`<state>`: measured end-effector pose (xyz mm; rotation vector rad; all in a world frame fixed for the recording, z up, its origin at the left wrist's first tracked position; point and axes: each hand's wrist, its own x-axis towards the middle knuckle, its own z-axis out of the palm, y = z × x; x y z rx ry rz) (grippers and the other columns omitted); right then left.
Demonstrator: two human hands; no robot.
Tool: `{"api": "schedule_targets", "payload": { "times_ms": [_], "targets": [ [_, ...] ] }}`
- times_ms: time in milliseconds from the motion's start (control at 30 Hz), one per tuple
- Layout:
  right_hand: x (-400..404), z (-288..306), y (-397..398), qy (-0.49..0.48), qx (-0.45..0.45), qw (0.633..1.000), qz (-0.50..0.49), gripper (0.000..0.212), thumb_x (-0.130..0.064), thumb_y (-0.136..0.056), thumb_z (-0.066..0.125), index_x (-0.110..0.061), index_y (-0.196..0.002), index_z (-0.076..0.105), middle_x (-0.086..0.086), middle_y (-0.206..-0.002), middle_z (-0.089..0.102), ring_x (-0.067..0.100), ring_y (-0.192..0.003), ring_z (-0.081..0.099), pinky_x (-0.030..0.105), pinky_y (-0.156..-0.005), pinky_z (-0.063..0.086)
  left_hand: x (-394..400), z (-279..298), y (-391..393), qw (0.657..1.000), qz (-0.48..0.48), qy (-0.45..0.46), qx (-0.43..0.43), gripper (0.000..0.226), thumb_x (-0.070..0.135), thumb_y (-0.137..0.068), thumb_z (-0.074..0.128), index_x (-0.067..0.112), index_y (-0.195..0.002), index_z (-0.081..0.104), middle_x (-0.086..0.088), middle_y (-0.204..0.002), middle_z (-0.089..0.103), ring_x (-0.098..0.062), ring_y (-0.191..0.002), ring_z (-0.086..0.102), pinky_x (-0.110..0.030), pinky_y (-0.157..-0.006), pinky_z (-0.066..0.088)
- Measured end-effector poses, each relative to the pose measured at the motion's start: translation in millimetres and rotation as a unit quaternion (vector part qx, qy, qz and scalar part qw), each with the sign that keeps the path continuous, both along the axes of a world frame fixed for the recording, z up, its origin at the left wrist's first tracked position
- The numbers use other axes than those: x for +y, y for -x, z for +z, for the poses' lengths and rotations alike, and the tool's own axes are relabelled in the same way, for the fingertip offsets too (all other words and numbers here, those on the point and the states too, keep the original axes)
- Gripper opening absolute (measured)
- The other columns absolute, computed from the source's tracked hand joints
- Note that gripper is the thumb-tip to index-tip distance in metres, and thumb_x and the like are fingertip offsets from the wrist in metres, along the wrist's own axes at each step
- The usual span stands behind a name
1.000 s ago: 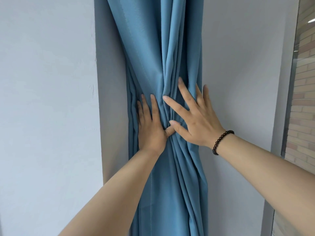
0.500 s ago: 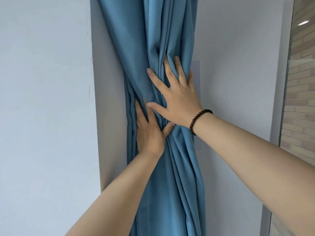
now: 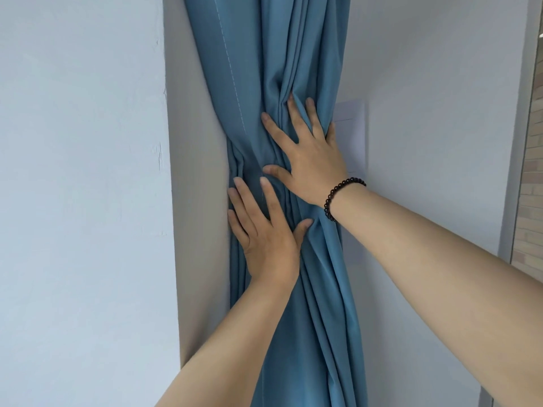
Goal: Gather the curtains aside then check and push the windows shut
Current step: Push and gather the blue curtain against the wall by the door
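Note:
A blue curtain hangs bunched into folds in the corner between two white walls. My left hand lies flat on its left folds, fingers straight and pointing up, thumb out to the right against the cloth. Just above it, my right hand, with a dark bead bracelet at the wrist, presses spread fingers on the gathered middle of the curtain. Neither hand curls round the fabric. At the far right edge a strip of window shows a brick wall outside.
A white wall fills the left, ending at a protruding corner edge. Behind the curtain on the right wall is a pale rectangular patch. A grey window frame runs down the right side.
My right hand has slid up the curtain from beside my left hand to a spot above it. My left hand has stayed pressed on the left folds.

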<state>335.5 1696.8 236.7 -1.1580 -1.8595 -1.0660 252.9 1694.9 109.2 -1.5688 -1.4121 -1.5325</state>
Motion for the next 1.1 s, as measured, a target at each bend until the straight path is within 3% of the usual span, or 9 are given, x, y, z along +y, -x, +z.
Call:
{"api": "schedule_targets", "payload": {
  "times_ms": [200, 367, 467, 767, 933, 1100],
  "targets": [
    [15, 5, -2, 0.011, 0.008, 1.000, 0.012, 0.078, -0.059, -0.090, 0.047, -0.035, -0.152, 0.007, 0.007, -0.161, -0.008, 0.035, -0.146, -0.010, 0.065, -0.113, 0.009, 13, -4, -11, 1.000, -0.009, 0.000, -0.011, 0.084, 0.052, -0.097, 0.045, 0.006, -0.153, 0.004, -0.026, -0.157, -0.009, -0.035, -0.147, -0.006, -0.050, -0.119, 0.000],
    [30, 6, -12, 0.051, 0.038, 0.998, 0.028, 0.083, -0.056, -0.089, 0.053, -0.034, -0.152, 0.005, 0.007, -0.160, -0.011, 0.034, -0.146, -0.010, 0.059, -0.116, 0.006, 19, -11, -17, 0.995, -0.070, 0.058, -0.030, 0.090, 0.068, -0.093, 0.029, 0.014, -0.153, -0.011, -0.016, -0.154, -0.032, -0.026, -0.144, -0.027, -0.043, -0.117, -0.016],
    [39, 7, -19, 0.065, 0.045, 0.997, 0.023, 0.084, -0.055, -0.088, 0.054, -0.034, -0.152, 0.003, 0.007, -0.160, -0.012, 0.033, -0.146, -0.010, 0.057, -0.117, 0.005, 26, -14, -22, 0.992, -0.090, 0.078, -0.045, 0.102, 0.079, -0.085, 0.029, 0.016, -0.152, -0.016, -0.013, -0.152, -0.038, -0.024, -0.141, -0.033, -0.044, -0.116, -0.018],
    [56, 2, -24, 0.017, 0.041, 0.999, 0.020, 0.084, -0.059, -0.087, 0.052, -0.033, -0.152, 0.006, 0.009, -0.160, -0.011, 0.032, -0.147, -0.004, 0.058, -0.116, 0.012, 46, -14, -35, 0.995, -0.057, 0.065, -0.056, 0.112, 0.082, -0.079, 0.040, 0.015, -0.153, -0.010, -0.017, -0.155, -0.028, -0.028, -0.143, -0.028, -0.043, -0.115, -0.020],
    [62, -2, -24, -0.014, 0.034, 0.999, 0.011, 0.084, -0.065, -0.087, 0.046, -0.033, -0.152, 0.004, 0.012, -0.160, -0.011, 0.033, -0.146, 0.010, 0.062, -0.113, 0.013, 56, -17, -38, 0.996, -0.044, 0.053, -0.049, 0.110, 0.080, -0.081, 0.039, 0.011, -0.154, -0.005, -0.021, -0.157, -0.022, -0.031, -0.145, -0.023, -0.047, -0.117, -0.015],
    [61, -5, -23, -0.029, 0.029, 0.999, 0.015, 0.082, -0.064, -0.089, 0.044, -0.033, -0.152, 0.004, 0.016, -0.159, -0.010, 0.036, -0.146, 0.006, 0.068, -0.110, 0.011, 67, -19, -38, 0.998, -0.033, 0.044, -0.036, 0.110, 0.080, -0.081, 0.036, 0.007, -0.153, -0.002, -0.023, -0.157, -0.015, -0.033, -0.146, -0.019, -0.047, -0.118, -0.013]
  ]
}}
